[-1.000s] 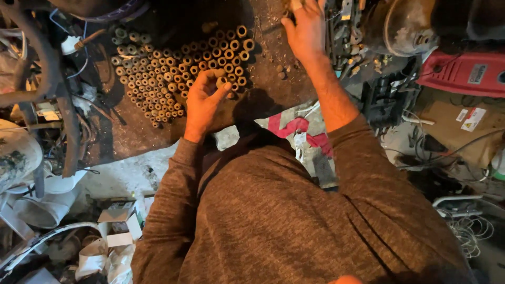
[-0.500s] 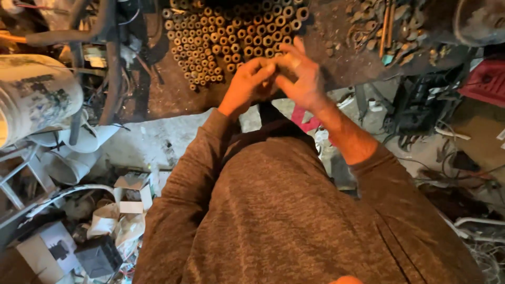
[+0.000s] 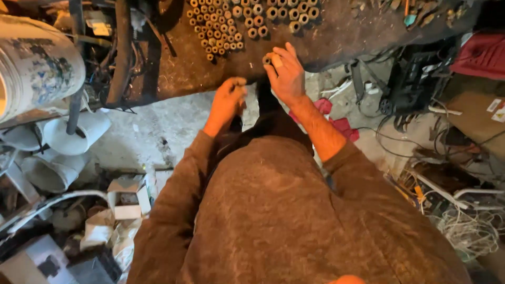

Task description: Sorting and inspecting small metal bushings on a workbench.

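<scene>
Several small rusty metal bushings (image 3: 226,26) stand on end in rows on the dark, dirty workbench (image 3: 326,37) at the top. My right hand (image 3: 288,73) is at the bench's near edge, and its fingertips pinch one small bushing (image 3: 267,60), apart from the rows. My left hand (image 3: 229,97) hangs just below the bench edge, curled into a fist. I cannot see whether anything is inside it. Both sleeves of my brown sweater are pushed up on the forearms.
A patterned white bucket (image 3: 37,63) and white tubs (image 3: 73,134) crowd the left. Small cardboard boxes (image 3: 126,197) lie on the concrete floor. A red rag (image 3: 339,125), a red case (image 3: 481,52), black gear (image 3: 415,84) and tangled cables (image 3: 468,231) fill the right.
The hands were together at the rows of bushings. They have come apart: the left dropped below the bench edge in a fist, the right stays at the edge pinching one bushing. The view tilted down.
</scene>
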